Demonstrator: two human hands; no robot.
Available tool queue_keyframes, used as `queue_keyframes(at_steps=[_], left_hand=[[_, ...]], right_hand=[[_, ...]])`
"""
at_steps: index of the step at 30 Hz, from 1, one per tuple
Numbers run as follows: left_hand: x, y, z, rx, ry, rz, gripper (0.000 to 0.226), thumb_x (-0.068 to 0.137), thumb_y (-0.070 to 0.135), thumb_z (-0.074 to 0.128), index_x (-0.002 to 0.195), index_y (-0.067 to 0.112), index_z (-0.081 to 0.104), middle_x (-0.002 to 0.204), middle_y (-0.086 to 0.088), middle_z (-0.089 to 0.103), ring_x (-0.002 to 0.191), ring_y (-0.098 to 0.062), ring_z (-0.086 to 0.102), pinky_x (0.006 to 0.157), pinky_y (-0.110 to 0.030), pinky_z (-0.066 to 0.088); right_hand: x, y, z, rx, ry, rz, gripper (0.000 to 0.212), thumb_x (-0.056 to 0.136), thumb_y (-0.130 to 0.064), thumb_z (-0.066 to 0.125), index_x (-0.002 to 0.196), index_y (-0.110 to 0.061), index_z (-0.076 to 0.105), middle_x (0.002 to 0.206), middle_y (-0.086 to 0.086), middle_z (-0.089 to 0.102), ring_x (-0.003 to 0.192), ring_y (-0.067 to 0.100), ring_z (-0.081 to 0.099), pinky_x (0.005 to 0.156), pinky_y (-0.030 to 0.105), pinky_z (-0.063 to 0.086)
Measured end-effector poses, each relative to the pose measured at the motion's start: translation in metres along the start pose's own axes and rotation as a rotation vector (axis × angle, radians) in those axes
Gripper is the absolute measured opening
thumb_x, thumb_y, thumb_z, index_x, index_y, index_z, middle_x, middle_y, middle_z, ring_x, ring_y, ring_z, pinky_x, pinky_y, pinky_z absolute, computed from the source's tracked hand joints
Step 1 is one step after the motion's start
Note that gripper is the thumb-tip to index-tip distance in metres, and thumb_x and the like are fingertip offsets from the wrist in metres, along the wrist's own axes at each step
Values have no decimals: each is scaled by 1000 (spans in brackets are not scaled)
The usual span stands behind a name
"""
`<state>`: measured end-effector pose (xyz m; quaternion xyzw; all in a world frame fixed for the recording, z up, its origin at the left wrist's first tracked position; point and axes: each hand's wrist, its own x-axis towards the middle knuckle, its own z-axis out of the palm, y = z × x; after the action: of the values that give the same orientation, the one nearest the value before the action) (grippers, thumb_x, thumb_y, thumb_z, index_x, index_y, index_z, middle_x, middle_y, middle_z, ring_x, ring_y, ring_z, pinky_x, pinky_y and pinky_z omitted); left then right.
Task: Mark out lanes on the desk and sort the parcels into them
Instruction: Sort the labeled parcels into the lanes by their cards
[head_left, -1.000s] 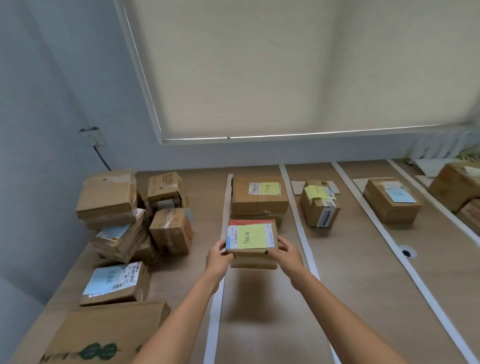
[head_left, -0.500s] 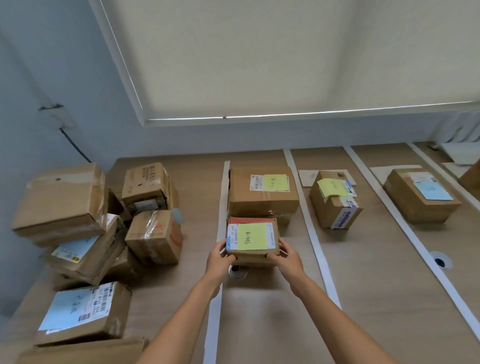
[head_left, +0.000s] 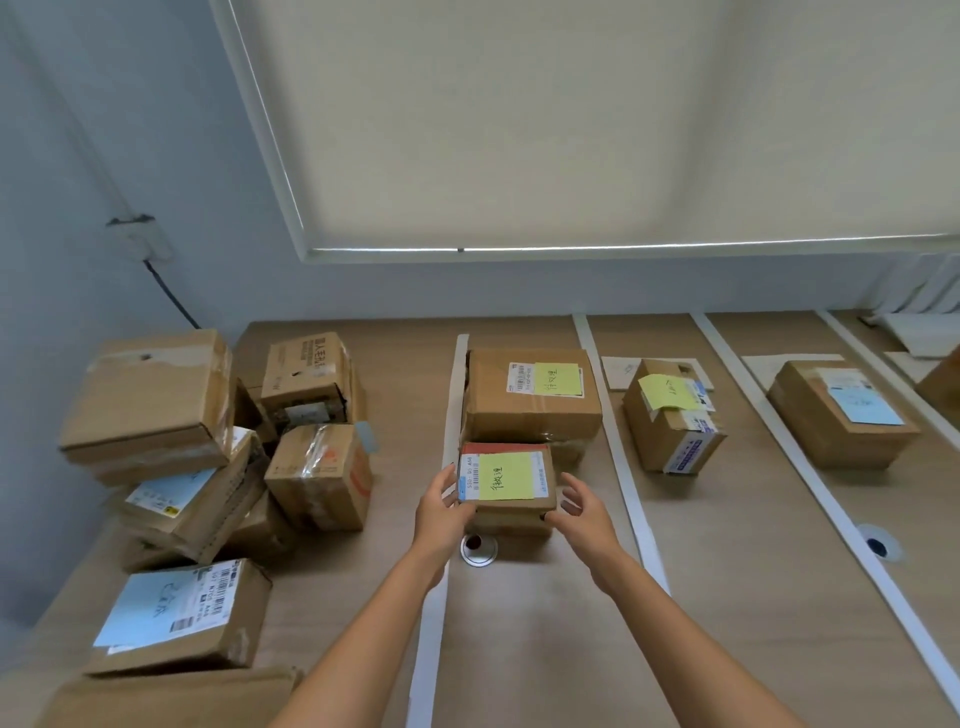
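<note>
- Two bare hands reach forward over the wooden desk (head_left: 571, 649), one at each near corner of a small parcel (head_left: 506, 480).
- Left hand (head_left: 441, 514): fingers loosely spread, tips touching the small parcel's left edge; not wrapped round it.
- Right hand (head_left: 584, 512): fingers relaxed and apart, just beside the parcel's right edge; contact cannot be told.
- Small parcel: brown cardboard, white label and yellow note (head_left: 505, 477) on top; it sits in the leftmost lane, directly in front of a larger parcel (head_left: 532, 397) that also carries a yellow note.
- Lanes: long white strips on the desk, running away from the person; left strip (head_left: 430, 639) beside the left forearm, next strip (head_left: 613, 431) to the right of the two parcels, a third strip (head_left: 810, 483) further right.
- Second lane: one parcel (head_left: 672, 415) with a yellow note.
- Third lane: one parcel (head_left: 841, 415) with a pale blue label.
- Unsorted heap (head_left: 171, 441): several cardboard boxes stacked and tilted at the left of the desk, outside the lanes.
- Round cable hole (head_left: 478, 545) in the desk just in front of the small parcel; another (head_left: 878, 543) to the right.
- Pale window blind (head_left: 571, 119) above the desk.
</note>
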<state>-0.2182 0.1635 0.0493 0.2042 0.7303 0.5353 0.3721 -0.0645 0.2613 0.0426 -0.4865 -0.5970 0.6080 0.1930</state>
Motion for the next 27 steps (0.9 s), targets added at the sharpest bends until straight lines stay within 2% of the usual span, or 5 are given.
queue_keyframes(at_steps=[6,12,16,24,27], left_hand=[[-56,40,-12,42,-30,108,65,84,8,66,139,24,36,143,-2,43,131,-18,41,81,-17,43],[-114,50,-43,114,-4,195,68,83,6,64,141,22,35,146,-6,38,134,-23,37,103,-36,39],[-136,55,-69,148,34,246,69,83,0,60,142,23,34,147,-5,37,134,-22,37,102,-34,40],[-154,65,-134,111,65,318,68,82,-3,58,143,19,35,144,-5,41,132,-22,39,100,-33,43],[-158,57,-164,123,46,319,67,82,-2,58,142,20,36,142,-5,42,129,-20,43,97,-34,45]], right_hand=[[-50,-40,-3,7,-52,-146,61,85,-7,65,138,-22,38,138,6,48,126,22,47,86,25,45],[-99,-63,18,0,-97,-272,60,84,0,63,135,-22,42,135,8,49,118,19,51,81,21,49],[-124,-73,39,-22,-107,-322,61,82,-1,65,136,-21,44,132,8,51,110,15,53,81,23,47],[-157,-99,93,-70,-153,-362,64,82,0,65,138,-18,40,137,11,48,116,24,54,81,24,49],[-170,-98,120,-61,-133,-352,64,82,0,63,138,-20,41,137,11,47,115,23,53,87,30,49]])
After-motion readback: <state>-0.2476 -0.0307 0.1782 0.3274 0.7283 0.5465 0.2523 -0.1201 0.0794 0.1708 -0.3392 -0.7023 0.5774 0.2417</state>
